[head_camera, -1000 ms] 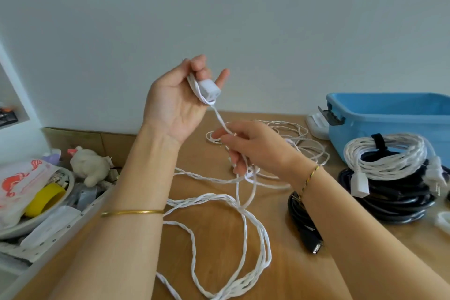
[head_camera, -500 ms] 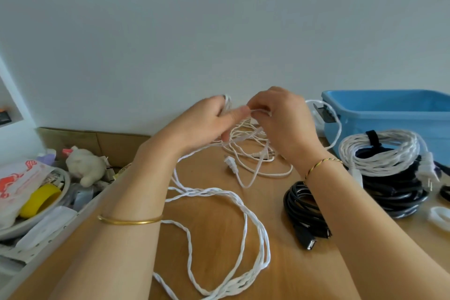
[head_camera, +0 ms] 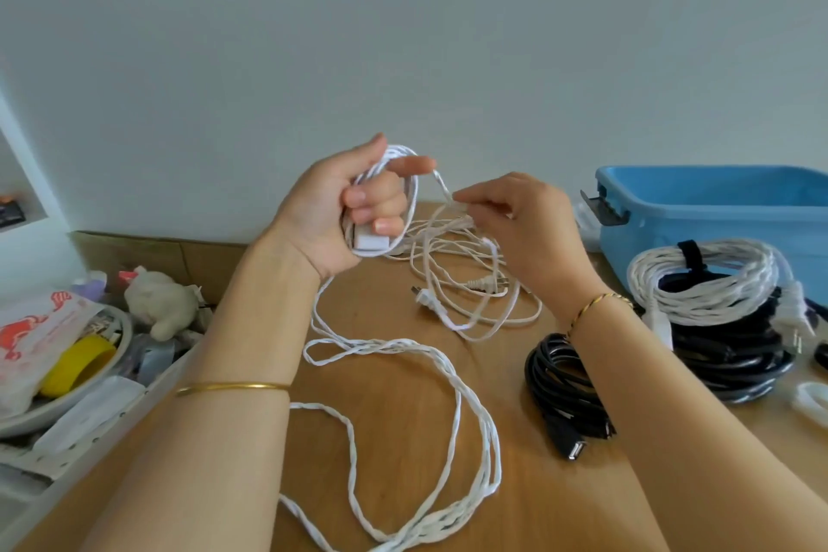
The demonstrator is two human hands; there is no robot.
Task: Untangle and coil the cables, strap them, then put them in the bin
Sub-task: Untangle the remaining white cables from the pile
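Since a second ago the left grip [head_camera: 340, 211] has wound first loops of the white twisted cable [head_camera: 490, 462] and clasps them; right grip [head_camera: 515, 229] pinches the feed; most sprawls at 6 o'clock; a strapped coil [head_camera: 703, 282] waits at 3 o'clock, outside the bin [head_camera: 717, 211]

Loose white cable [head_camera: 385, 344] loops sprawl across the middle of the table [head_camera: 528, 506], leaving bare wood near its front edge. The blue bin [head_camera: 717, 211] stands open on top, with stacked cable coils [head_camera: 699, 282] in front of it and a black cable [head_camera: 560, 381] beside those.
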